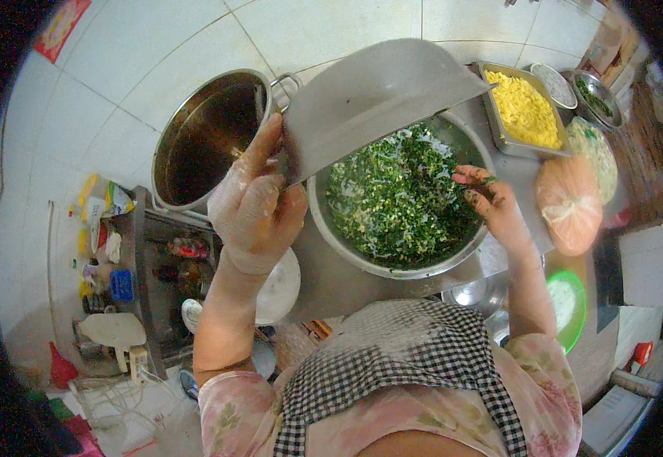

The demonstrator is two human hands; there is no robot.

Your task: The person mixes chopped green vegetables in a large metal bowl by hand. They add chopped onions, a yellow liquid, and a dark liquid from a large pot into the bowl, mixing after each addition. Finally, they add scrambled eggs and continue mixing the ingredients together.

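My left hand, dusted with white powder, grips one end of a broad, thin metal sheet with a curved far edge. The sheet is tilted over the back of a large steel bowl and hides part of its rim. Finely chopped greens mixed with pale bits and translucent white pieces fill the bowl. At the bowl's right side my right hand hovers over the greens, fingers curled but apart, with green scraps stuck to them. I see nothing held in it.
A deep metal pot stands left of the bowl. At the back right are a steel tray of yellow crumbly food and smaller bowls. Tied plastic bags lie right of the bowl. A green-rimmed dish is lower right, a white bowl lower left.
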